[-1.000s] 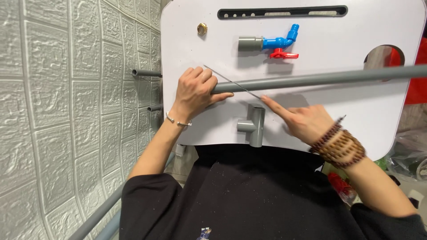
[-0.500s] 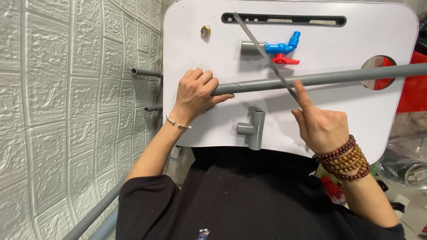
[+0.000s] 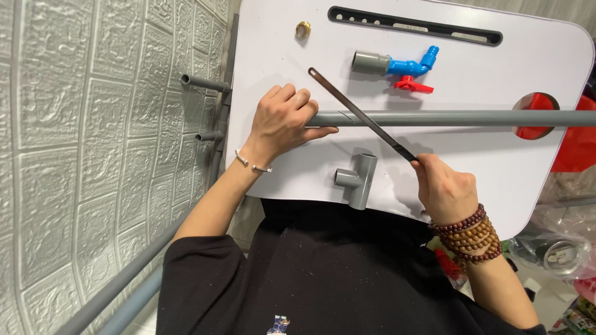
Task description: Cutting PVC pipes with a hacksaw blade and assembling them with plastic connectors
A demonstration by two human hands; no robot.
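Head view: right hand hides saw blade's handle end

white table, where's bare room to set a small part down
On the white table: a bare patch right of the blue tap, above the grey pipe; another right of the tee fitting, below the pipe. Crowded mid-table, where left hand, saw blade and right hand meet.

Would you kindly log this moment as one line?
left hand: holds pipe on table | right hand: holds blade across pipe | tee, tap nearby
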